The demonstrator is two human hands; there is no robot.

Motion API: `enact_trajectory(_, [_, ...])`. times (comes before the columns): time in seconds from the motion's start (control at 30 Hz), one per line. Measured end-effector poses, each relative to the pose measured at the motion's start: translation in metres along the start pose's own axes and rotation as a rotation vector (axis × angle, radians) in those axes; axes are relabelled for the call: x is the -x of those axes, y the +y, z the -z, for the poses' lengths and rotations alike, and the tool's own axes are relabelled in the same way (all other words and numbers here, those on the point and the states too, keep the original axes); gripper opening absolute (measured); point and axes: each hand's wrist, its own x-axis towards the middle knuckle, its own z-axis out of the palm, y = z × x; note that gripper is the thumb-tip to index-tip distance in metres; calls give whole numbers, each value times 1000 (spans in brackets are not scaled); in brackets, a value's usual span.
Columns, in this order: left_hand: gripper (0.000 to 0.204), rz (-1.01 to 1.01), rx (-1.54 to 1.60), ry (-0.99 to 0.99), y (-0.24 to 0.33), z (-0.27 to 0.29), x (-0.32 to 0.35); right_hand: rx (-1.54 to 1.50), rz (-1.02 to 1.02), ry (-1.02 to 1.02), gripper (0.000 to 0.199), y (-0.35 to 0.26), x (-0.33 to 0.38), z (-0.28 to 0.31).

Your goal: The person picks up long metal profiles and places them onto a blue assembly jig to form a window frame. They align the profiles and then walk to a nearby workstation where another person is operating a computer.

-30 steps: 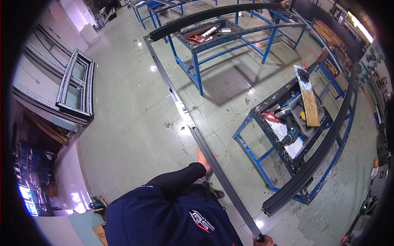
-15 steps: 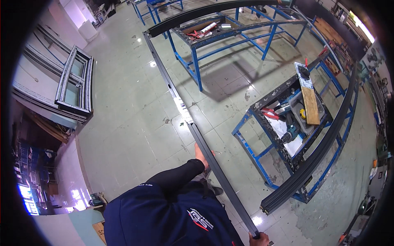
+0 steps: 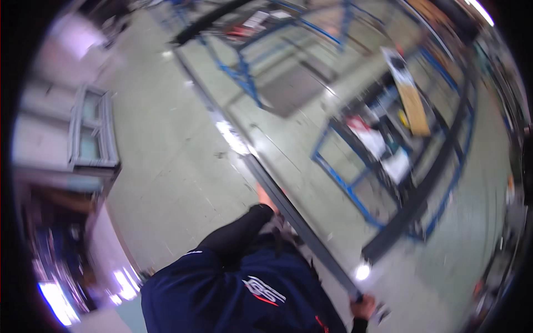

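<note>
A long, narrow dark grey profile bar (image 3: 300, 225) slants across in front of my body. It has a white label-like patch (image 3: 232, 139) partway along it. My left hand (image 3: 265, 198) is closed around the bar near its middle, with the fingers partly hidden behind it. Near the bar's close end, at the lower right, my right hand (image 3: 363, 306) grips it. At the upper left the bar's far end comes near the tip of another dark profile (image 3: 214, 19). Whether the two touch, I cannot tell.
To the right a blue-legged work table (image 3: 355, 191) holds a wooden board (image 3: 412, 105) and blurred tools. Another dark profile (image 3: 411, 219) lies along its right side. A second blue table (image 3: 244, 83) stands farther off. A framed window unit (image 3: 91, 127) leans at the left.
The whole view has shifted and blurred. Against my body, the bar's near end and my right hand have moved slightly up and to the right. Both hands keep their hold.
</note>
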Motion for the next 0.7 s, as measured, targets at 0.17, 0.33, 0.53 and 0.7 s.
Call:
enact_trajectory(0.17, [62,155,-48,39,8,25,-8,-69,-119,-233,56,-13,-52,56])
enact_trajectory(0.33, [67,176,-83,137,12,-35,28,-289,-164,-160,44,-12,-54,72])
enact_trajectory(0.53, [65,46,-123,103,45,-38,24,-241,-128,-136,48,-13,-58,71])
enact_trajectory(0.7, [127,-65,-31,227,132,12,-31,-99,-168,-198,48,1,-16,35])
